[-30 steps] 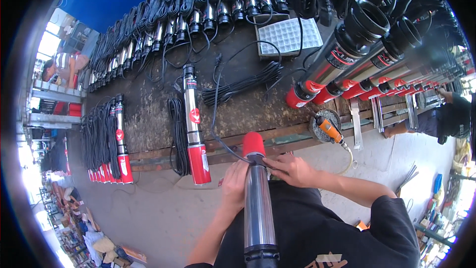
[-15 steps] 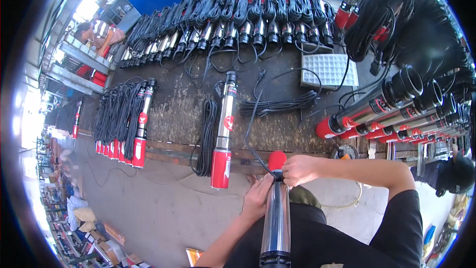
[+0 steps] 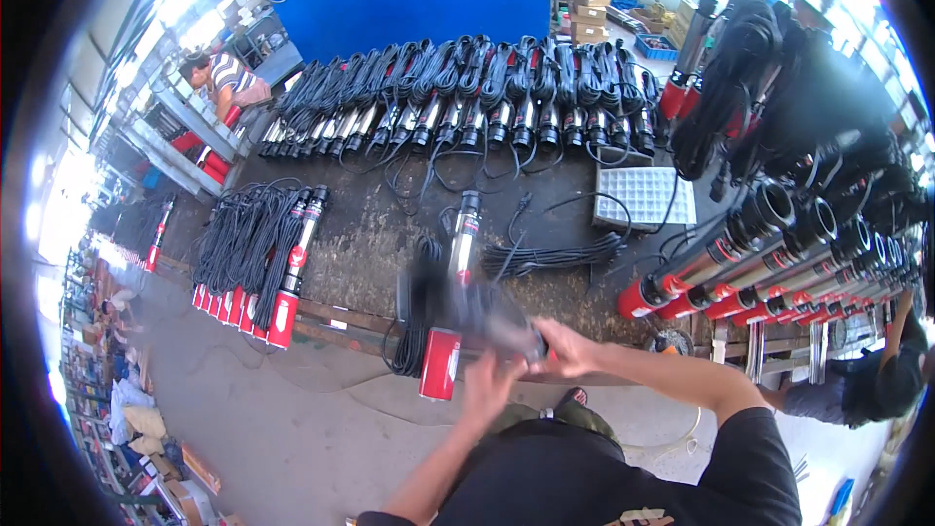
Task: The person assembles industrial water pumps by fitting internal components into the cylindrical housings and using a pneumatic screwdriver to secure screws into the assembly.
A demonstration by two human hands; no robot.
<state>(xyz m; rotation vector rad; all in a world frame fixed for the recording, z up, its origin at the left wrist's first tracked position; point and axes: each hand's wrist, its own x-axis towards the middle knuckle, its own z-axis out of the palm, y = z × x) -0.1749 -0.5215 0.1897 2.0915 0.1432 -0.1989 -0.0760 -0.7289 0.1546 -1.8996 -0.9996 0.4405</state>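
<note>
A blurred submersible pump [image 3: 492, 319] slants over the near table edge, its dark end pointing up and left. My left hand [image 3: 489, 382] is closed at its near end, from below. My right hand [image 3: 568, 349] grips the same end from the right, with a bit of red showing by the fingers. Behind the blur lies another pump with a steel body [image 3: 467, 239] and a red end [image 3: 440, 364] jutting over the edge; its middle is hidden. A coiled black cable [image 3: 411, 346] hangs beside it.
A loose black cable [image 3: 555, 255] lies on the dark worktable [image 3: 360, 224]. Pumps with bundled cables [image 3: 243, 253] sit at left, a long row of pumps [image 3: 458, 122] behind, leaning pumps [image 3: 721, 263] at right. A white gridded tray [image 3: 646, 197] is at the back. Other people [image 3: 219, 78] work nearby.
The held pump has swung from upright against my body to slanting over the table edge, its dark end now away from me. Both hands moved with it. The view has tilted up.
</note>
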